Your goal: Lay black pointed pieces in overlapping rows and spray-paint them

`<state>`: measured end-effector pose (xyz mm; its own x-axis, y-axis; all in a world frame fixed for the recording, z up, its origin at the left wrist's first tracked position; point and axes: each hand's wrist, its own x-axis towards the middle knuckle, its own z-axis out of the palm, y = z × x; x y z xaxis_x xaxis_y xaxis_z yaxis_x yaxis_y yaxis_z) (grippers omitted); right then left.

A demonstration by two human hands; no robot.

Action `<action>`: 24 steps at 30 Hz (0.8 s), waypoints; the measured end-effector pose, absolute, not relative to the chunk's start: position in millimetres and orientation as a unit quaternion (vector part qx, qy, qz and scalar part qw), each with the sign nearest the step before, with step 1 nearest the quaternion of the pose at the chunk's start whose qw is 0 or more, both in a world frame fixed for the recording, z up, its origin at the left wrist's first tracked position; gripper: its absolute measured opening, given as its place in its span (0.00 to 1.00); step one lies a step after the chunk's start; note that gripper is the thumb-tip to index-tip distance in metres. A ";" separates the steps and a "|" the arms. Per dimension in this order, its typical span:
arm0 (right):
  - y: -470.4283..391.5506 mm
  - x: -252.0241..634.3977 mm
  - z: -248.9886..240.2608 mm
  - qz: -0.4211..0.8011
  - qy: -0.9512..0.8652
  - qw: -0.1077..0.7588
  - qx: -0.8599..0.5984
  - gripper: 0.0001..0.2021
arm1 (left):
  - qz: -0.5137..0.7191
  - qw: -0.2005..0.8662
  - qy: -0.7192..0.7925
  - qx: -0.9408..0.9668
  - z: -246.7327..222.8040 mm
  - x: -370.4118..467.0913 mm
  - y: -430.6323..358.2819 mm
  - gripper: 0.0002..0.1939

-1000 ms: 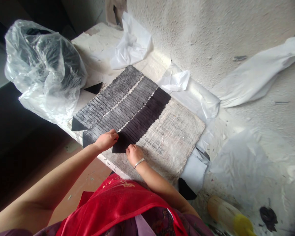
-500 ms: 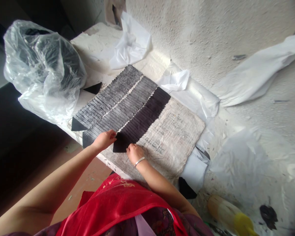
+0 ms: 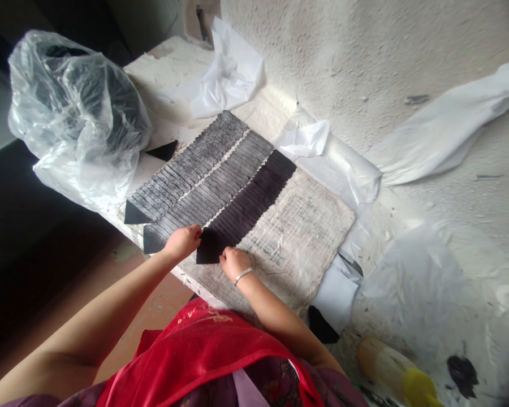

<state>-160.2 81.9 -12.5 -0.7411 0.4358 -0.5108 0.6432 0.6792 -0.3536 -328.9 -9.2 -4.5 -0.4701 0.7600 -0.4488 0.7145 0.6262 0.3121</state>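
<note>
Three rows of thin, overlapping dark pieces lie on a rough, off-white cloth-covered board (image 3: 297, 220). Two of them, the left row (image 3: 195, 164) and the middle row (image 3: 220, 181), look grey and speckled; the right row (image 3: 254, 195) is plain black. At its near end lies a flat black piece (image 3: 209, 249) with a pointed corner. My left hand (image 3: 184, 243) pinches its left edge, fingers closed. On the opposite edge, my right hand (image 3: 235, 264), with a bracelet at the wrist, is closed in a pinch too. Both sets of fingertips partly hide the edges.
A clear plastic bag (image 3: 80, 113) with dark contents stands at the left. Crumpled white sheets (image 3: 229, 68) lie against the rough wall (image 3: 343, 56). At lower right are a bottle with a yellow top (image 3: 418, 387), a black scrap (image 3: 462, 373) and another dark piece (image 3: 322, 325).
The view has shifted very slightly. Both hands stay at the same black piece, and the rows look unchanged.
</note>
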 end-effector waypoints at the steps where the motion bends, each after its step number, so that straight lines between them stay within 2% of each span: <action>1: 81.5 -159.9 -11.9 -0.262 0.896 0.193 0.301 0.06 | 0.036 0.273 0.855 0.439 -4.3 -328.2 -9.0 0.10; 4: 79.8 -158.2 -9.4 -0.255 0.902 0.170 0.304 0.06 | 0.043 0.255 0.843 0.472 -3.8 -328.3 -8.4 0.13; 8: 76.9 -155.6 -8.8 -0.255 0.902 0.138 0.319 0.10 | 0.063 0.270 0.811 0.515 -4.2 -332.5 -4.2 0.14; 14: 74.9 -157.2 -14.0 -0.258 0.897 0.165 0.320 0.05 | 0.016 0.283 0.788 0.547 -4.8 -334.0 6.7 0.08; 24: 71.3 -159.1 -11.7 -0.250 0.901 0.156 0.318 0.06 | -0.006 0.297 0.800 0.521 5.5 -330.0 14.7 0.09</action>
